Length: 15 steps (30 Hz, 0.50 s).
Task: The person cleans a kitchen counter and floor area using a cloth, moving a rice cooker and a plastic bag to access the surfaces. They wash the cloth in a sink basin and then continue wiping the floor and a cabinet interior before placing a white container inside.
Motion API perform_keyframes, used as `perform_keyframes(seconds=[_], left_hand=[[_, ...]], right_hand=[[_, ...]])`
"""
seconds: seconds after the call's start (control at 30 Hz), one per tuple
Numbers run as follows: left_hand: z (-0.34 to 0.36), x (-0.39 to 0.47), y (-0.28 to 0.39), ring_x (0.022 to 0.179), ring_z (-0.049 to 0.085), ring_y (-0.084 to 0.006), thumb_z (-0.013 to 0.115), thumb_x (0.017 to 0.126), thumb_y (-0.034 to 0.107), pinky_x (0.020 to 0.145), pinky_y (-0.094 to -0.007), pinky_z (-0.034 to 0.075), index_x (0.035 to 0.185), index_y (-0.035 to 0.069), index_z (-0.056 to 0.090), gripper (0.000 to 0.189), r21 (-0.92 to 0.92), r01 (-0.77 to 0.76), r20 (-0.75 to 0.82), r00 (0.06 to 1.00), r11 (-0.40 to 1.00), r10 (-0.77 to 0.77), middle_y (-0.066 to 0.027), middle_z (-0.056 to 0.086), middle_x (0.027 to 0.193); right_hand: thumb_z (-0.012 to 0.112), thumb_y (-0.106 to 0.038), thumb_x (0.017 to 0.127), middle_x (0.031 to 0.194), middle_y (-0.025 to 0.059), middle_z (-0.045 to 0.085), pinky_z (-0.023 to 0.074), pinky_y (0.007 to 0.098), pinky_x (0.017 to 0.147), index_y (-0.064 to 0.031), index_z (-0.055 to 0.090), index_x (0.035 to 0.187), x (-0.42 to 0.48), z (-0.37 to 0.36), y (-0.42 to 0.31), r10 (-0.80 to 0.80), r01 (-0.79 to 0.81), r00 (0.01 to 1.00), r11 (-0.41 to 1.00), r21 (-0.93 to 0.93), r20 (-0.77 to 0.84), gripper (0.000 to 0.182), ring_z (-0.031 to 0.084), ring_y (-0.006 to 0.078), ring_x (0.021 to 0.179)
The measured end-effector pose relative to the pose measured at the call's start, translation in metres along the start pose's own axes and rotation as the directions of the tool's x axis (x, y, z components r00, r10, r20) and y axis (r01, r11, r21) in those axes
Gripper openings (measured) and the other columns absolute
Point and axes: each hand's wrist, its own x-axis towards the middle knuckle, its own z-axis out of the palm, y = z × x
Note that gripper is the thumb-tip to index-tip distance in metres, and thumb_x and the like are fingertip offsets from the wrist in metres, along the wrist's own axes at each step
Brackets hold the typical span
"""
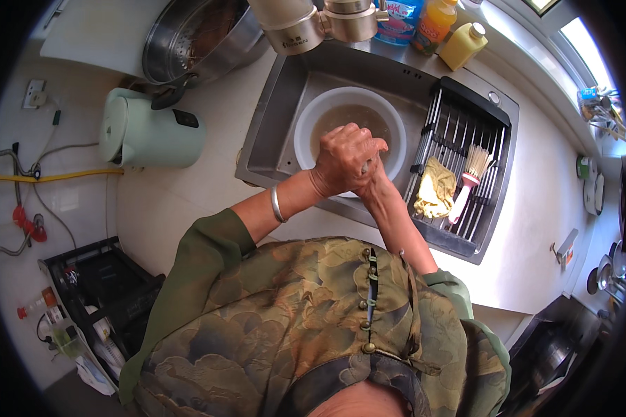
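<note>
My left hand (342, 154), with a silver bangle on its wrist, is pressed together with my right hand (374, 177) over a white basin (303, 130). A bit of a small pale thing (365, 167) shows between the hands; what it is cannot be told. The left fingers curl over and hide most of the right hand. Cloudy brownish water (350, 113) fills part of the basin, which stands in a dark metal sink (279, 112). On the sink's right, a slatted metal rack (451, 125) holds a yellowish cloth (436, 188) and a brush with a pink-and-white handle (462, 197).
A metal faucet (292, 34) juts over the sink's back edge. Behind stand a blue pouch (396, 21), an orange bottle (434, 26) and a yellow bottle (461, 47). Left are a green electric kettle (154, 130), a large metal pot (214, 65) and a black rack (101, 276).
</note>
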Motion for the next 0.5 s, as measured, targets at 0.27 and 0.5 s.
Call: perform_keyframes(seconds=[0.27, 0.5], left_hand=[[-0.001, -0.001, 0.000, 0.058, 0.049, -0.0220, 0.056, 0.061, 0.006, 0.053, -0.0312, 0.043, 0.075, 0.009, 0.059, 0.015, 0.016, -0.015, 0.004, 1.000, 1.000, 0.015, -0.0044, 0.048, 0.063], [-0.003, -0.005, 0.006, 0.058, 0.049, -0.0223, 0.056, 0.061, 0.005, 0.053, -0.0318, 0.043, 0.075, 0.009, 0.059, 0.014, 0.020, -0.017, 0.037, 0.999, 1.000, 0.016, -0.0046, 0.048, 0.063]], right_hand=[[0.049, -0.023, 0.089, 0.086, 0.0039, 0.059, 0.0475, 0.0243, 0.069, -0.0059, 0.055, 0.094, -0.008, -0.002, 0.003, 0.048, -0.048, 0.999, 0.999, -0.019, 0.002, 0.020, 0.058, 0.0146, 0.076], [0.049, -0.023, 0.089, 0.086, 0.0039, 0.059, 0.0476, 0.0243, 0.068, -0.0060, 0.055, 0.094, -0.005, -0.012, 0.008, 0.072, -0.073, 0.997, 0.997, -0.031, -0.021, 0.019, 0.059, 0.0146, 0.076]])
